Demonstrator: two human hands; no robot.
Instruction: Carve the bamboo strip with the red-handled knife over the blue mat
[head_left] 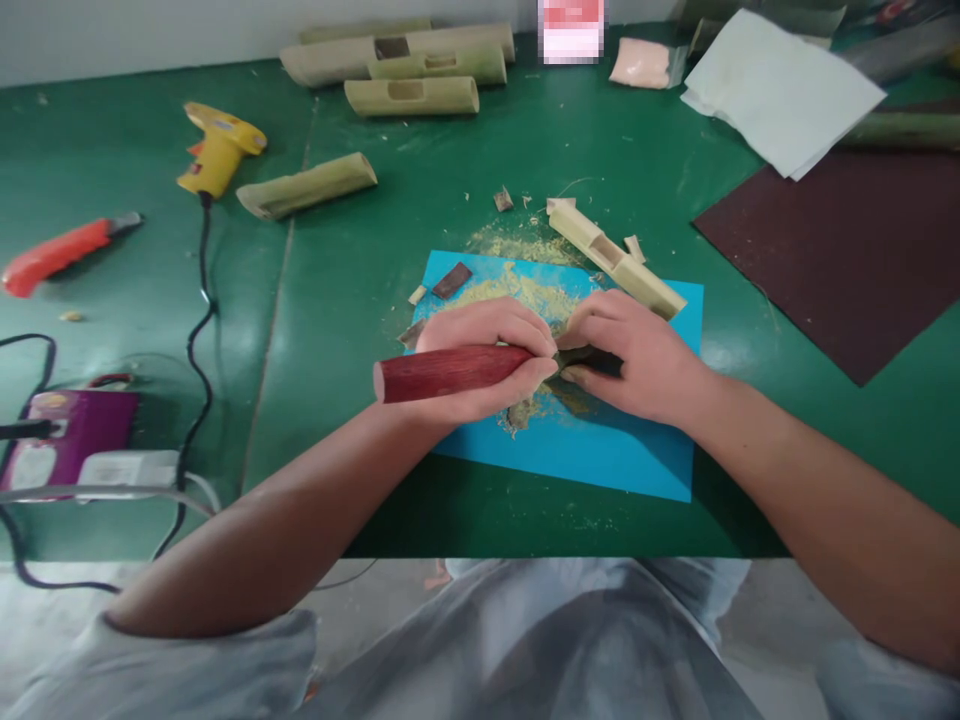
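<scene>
My left hand is closed around a dark red wooden-looking handle, whose pale flat end points left. The handle's other end runs into the grip, and what it leads to is hidden by my fingers. Touching its fingertips, my right hand pinches a small dark piece that is mostly covered. Both hands are over a blue sheet strewn with pale yellow dust and small scraps. Just beyond my right hand, a pale bamboo piece with a rectangular cutout lies across the sheet's far edge.
Several cut bamboo tubes line the back, and another bamboo tube lies nearer. At left are a yellow glue gun, a red-handled cutter and a purple power strip with cords. A dark brown sheet and white papers lie right.
</scene>
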